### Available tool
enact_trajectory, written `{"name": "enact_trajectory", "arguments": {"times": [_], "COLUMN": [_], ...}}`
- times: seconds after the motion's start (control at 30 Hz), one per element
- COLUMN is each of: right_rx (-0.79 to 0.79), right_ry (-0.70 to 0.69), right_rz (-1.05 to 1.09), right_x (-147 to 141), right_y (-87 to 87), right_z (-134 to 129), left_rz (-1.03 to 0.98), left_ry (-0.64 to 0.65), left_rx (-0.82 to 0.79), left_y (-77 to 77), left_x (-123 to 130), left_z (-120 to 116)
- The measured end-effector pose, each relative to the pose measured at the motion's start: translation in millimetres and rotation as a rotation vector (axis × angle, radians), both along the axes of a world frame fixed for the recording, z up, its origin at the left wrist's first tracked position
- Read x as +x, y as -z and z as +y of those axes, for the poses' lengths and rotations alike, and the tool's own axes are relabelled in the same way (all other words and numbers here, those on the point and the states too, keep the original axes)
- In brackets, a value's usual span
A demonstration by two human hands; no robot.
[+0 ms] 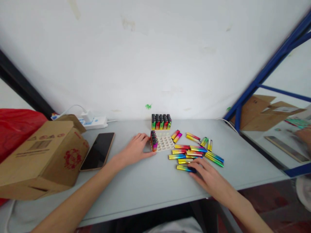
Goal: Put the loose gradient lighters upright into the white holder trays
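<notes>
My left hand (138, 147) lies at the left end of a white tray (166, 143) with round holes. Its fingers and thumb span the tray's end, beside a row of lighters (154, 141) standing upright in it. These have black tops and shiny coloured bodies. My right hand (206, 173) is closed, with thumb and fingers on the dark end of a yellow-blue lighter (184, 168) lying flat. Just behind it lies a loose pile of shiny multicoloured lighters (194, 152). Further back, a block of upright lighters (161, 122) stands against the wall.
On the left are a cardboard box (46, 155), a dark phone (98, 151), a white power strip (97, 123) and a red bag (19, 129). A blue metal frame (261, 76) borders the right side. Beyond it are open cartons (264, 111) and another person's hand (305, 135).
</notes>
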State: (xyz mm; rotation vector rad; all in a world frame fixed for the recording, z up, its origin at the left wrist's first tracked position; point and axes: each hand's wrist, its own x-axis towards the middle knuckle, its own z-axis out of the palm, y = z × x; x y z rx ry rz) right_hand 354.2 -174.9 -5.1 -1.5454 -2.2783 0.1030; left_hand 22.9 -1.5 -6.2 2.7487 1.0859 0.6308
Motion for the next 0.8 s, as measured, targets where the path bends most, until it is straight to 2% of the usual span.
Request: {"name": "enact_trajectory", "arguments": {"times": [0.07,0.2,0.37,0.43,0.5,0.6,0.67,0.8], "right_rx": [-0.004,-0.080,-0.221,-0.222,-0.261,-0.331,-0.381,-0.499], "right_ry": [0.013,0.050,0.153,0.134,0.045,-0.070,-0.126,-0.115], "right_rz": [0.064,0.342,0.964,1.174,1.316,1.416,1.396,1.229], "right_x": [-2,-3,-16,-27,-41,-62,-75,-97], "right_y": [4.0,-4.1,-14.6,-22.9,-34.4,-50.5,-55.4,-45.3], "right_z": [-1,17,67,89,111,139,153,168], "left_rz": [0.002,0.019,0.024,0.017,0.013,0.015,0.019,0.014], "left_ry": [-0.004,-0.006,0.006,0.018,0.028,0.039,0.039,0.004], "left_rx": [0.000,0.003,-0.011,-0.019,-0.027,-0.040,-0.047,-0.036], "left_y": [0.1,-1.3,-4.0,-4.3,-4.5,-5.7,-6.7,-5.3], "left_x": [0,1,1,-1,-3,-6,-7,-4], "left_z": [0,-1,-2,-1,1,1,1,-3]}}
